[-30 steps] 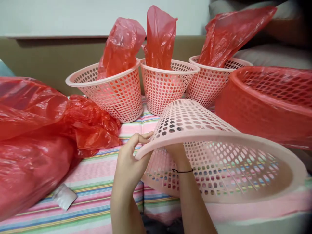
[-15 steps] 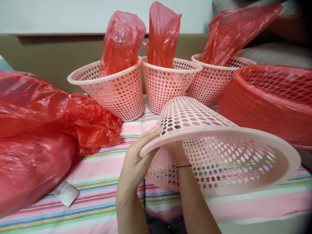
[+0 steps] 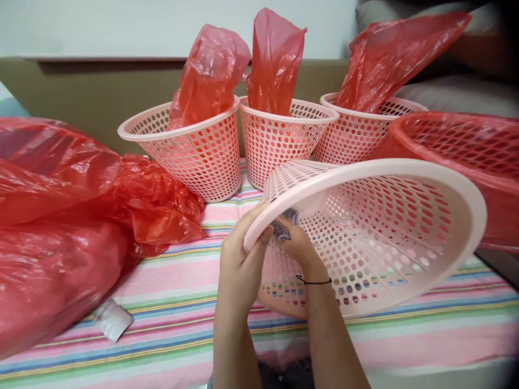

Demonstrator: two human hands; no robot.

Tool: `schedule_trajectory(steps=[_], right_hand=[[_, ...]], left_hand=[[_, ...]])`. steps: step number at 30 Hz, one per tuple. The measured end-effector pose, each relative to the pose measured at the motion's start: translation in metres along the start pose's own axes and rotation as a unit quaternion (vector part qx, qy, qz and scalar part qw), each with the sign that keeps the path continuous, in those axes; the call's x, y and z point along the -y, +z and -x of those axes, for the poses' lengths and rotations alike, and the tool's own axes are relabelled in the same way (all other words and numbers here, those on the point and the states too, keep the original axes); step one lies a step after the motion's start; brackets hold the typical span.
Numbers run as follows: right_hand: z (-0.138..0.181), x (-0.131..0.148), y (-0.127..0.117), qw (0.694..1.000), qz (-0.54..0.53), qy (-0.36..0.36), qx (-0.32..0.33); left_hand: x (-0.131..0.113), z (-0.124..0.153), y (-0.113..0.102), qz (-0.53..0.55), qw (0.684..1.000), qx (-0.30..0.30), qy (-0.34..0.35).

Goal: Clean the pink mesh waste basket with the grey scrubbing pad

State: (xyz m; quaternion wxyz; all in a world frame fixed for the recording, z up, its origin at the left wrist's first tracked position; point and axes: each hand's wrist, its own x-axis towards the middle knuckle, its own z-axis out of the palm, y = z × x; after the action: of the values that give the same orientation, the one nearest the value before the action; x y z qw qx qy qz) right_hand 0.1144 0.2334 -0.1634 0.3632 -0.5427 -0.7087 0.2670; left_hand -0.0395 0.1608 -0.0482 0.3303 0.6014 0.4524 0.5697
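A pale pink plastic basket (image 3: 365, 170) with holes in its wall lies tilted on its side, its mouth facing me. My left hand (image 3: 245, 246) grips the rim at its left, thumb inside and fingers around the outside. Inside the basket my right hand (image 3: 295, 237), with a thin black band at the wrist, is closed on a grey cloth (image 3: 281, 229) with a purplish edge. The cloth lies against the inner left wall. Part of the right hand's fingers is hidden by the cloth and rim.
Behind stand three pink baskets (image 3: 190, 146) with red plastic bags (image 3: 275, 65) sticking out. A red-covered basket (image 3: 446, 162) is at the right. Crumpled red plastic bags (image 3: 60, 237) lie at the left, beside a small silvery packet (image 3: 114, 320) on the striped cloth (image 3: 170, 302).
The held basket has tipped so its mouth opens more toward me and its upper rim sits higher. The right hand and its grey cloth now show inside. My left hand shifted slightly right.
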Motion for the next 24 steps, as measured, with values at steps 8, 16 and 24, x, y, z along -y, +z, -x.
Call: schedule_trajectory(steps=[8,16,24], right_hand=[[0.036,0.037,-0.026,0.993,-0.054,0.038,0.103],[0.071,0.077,-0.056,0.972,-0.119,0.029,0.202],[0.086,0.093,-0.082,0.964,-0.178,0.036,0.194]], left_hand=[[0.005,-0.003,-0.005,-0.019,0.997,-0.069,-0.015],[0.012,-0.003,-0.011,-0.002,0.995,-0.085,-0.049],[0.016,-0.002,-0.019,0.0,0.996,-0.064,-0.057]])
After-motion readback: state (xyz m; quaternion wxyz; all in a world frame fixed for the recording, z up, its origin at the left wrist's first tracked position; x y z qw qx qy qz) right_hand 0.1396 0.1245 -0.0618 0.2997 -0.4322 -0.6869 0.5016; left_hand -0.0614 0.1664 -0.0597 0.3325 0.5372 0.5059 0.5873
